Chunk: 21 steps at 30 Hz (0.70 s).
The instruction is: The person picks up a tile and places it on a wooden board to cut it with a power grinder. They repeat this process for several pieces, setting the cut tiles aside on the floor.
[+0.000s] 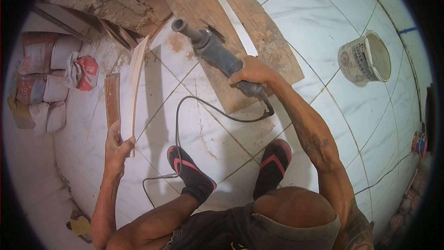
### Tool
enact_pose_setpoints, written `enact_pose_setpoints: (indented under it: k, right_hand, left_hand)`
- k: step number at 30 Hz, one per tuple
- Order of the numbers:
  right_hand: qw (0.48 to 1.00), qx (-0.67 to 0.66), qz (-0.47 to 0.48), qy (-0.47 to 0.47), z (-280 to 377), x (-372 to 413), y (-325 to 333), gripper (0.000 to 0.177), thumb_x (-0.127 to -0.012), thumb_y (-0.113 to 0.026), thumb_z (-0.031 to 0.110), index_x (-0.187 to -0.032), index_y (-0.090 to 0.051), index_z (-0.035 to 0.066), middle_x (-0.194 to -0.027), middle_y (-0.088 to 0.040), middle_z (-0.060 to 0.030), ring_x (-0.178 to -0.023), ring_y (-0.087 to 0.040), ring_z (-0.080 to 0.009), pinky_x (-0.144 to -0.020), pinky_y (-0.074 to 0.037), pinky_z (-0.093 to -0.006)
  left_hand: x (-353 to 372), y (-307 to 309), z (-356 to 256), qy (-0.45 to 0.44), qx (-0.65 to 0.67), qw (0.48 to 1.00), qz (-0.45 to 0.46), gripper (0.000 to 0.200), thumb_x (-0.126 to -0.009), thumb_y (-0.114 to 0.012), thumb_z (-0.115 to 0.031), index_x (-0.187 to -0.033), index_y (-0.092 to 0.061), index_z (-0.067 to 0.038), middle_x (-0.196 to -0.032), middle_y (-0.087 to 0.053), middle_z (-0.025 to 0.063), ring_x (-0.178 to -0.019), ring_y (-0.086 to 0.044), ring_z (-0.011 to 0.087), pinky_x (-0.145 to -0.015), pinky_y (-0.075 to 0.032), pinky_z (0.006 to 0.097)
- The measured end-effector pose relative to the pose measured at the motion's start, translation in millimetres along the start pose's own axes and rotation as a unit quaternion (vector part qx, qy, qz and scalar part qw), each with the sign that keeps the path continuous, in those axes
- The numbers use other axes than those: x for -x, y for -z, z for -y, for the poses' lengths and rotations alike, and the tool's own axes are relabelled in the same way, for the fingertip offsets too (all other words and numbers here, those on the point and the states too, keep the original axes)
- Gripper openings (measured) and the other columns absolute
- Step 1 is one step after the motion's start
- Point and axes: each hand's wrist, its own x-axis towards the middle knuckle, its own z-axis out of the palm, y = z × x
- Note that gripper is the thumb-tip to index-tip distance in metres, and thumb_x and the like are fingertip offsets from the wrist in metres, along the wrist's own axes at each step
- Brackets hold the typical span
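Observation:
My left hand (pixel 118 143) is closed around the lower end of a long, thin pale strip (pixel 137 76), which stands up from the fist. A reddish-brown strip (pixel 112 99) rises beside it, its lower end at the same hand. My right hand (pixel 254 71) grips the rear of a dark grinder (pixel 219 55) with a side handle at its front. The tool is over a brown board (pixel 273 41) on the floor. A white strip (pixel 233 18) lies on that board, its near end close to the right hand. The grinder's black cord (pixel 177 125) loops toward my feet.
A bucket (pixel 356 60) lies at the right on the tiled floor (pixel 319 111). Bags (pixel 55 69) are stacked at the left. A rough masonry block (pixel 99 0) is at the upper left. My feet in black flip-flops (pixel 273 162) are below the board.

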Motion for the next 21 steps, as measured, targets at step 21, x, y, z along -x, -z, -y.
enact_pose_setpoints:
  k: [21]
  right_hand:
    - [0.999,0.032,0.009,-0.017,6,-6,0,0.049,-0.063,-0.08,0.027,-0.097,-0.071,-0.007,-0.084,-0.072,-0.0199,-0.073,-0.07,-0.0261,-0.068,-0.055,-0.0361]
  left_hand:
    - [1,5,7,-0.001,0.01,1.0,0.001,0.078,-0.082,-0.068,-0.021,-0.149,-0.037,0.004,-0.136,-0.053,0.0167,-0.126,-0.05,0.024,-0.107,-0.041,0.0363]
